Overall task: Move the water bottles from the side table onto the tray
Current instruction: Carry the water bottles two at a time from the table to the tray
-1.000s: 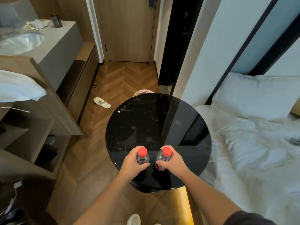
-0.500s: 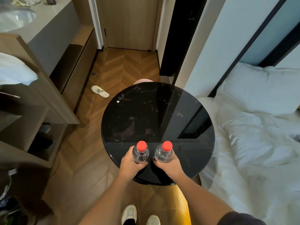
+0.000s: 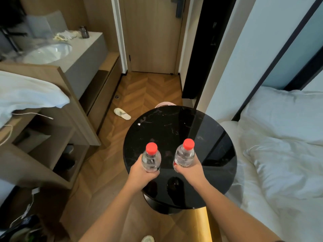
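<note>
Two clear water bottles with red caps are held upright above the round black side table. My left hand grips the left water bottle around its lower body. My right hand grips the right water bottle, which shows a red label near my fingers. Both bottles hang clear of the glossy tabletop, and their dark reflections lie below my wrists. No tray is in view.
A bed with white bedding lies close on the right. Left stands a wooden shelf unit with a white towel and a sink counter. A slipper lies on the wood floor before a closed door.
Both hands have lifted the bottles off the tabletop and drawn them slightly apart. The view has tilted up, showing more of the door and the sink counter.
</note>
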